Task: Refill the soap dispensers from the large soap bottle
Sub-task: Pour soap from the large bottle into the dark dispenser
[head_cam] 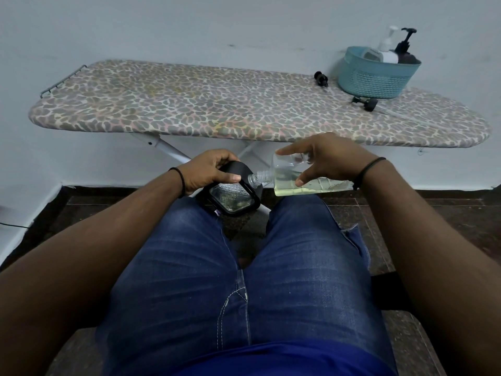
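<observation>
The left hand (210, 172) grips one black-cased container (230, 191) above the knees. The right hand (322, 161) clamps one clear bottle (298, 180) of yellowish soap, tilted, neck touching the container. Far right on the ironing board (189, 104): two loose black pump caps (321, 79), one teal basket (376, 77) holding two pump dispensers (387, 54).
</observation>
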